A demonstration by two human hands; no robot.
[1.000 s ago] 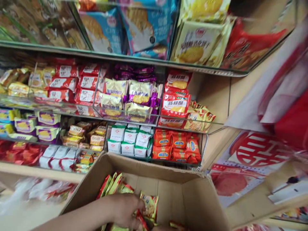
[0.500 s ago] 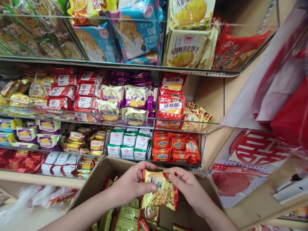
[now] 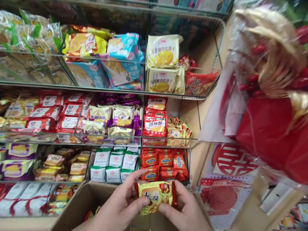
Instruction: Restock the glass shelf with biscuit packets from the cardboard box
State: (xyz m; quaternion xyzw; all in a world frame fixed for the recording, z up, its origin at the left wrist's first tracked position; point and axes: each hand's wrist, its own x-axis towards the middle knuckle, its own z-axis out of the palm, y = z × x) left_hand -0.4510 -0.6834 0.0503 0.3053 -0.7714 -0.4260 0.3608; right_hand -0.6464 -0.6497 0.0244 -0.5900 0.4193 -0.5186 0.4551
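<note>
A yellow snack packet with red ends (image 3: 157, 194) is held level between both hands, above an open cardboard box (image 3: 96, 194). My left hand (image 3: 128, 199) grips its left end, thumb on the front. At the right end, my right hand (image 3: 181, 205) pinches it, with the thumb against the lower front. Similar yellow and red packets (image 3: 178, 131) lie in the middle shelf's right compartment. Inside the box, a few packets show at the left, the rest hidden by my hands and the frame edge.
Glass-fronted shelves (image 3: 108, 91) of packaged snacks rise ahead. Red packets (image 3: 166, 160) and white-green packets (image 3: 121, 162) fill the lower compartments. Plastic-wrapped red decorations (image 3: 269, 128) hang at the right, close to the shelf end.
The view has tilted up and shifted right. The packet has turned from upright to level, and both thumbs now press its lower front.
</note>
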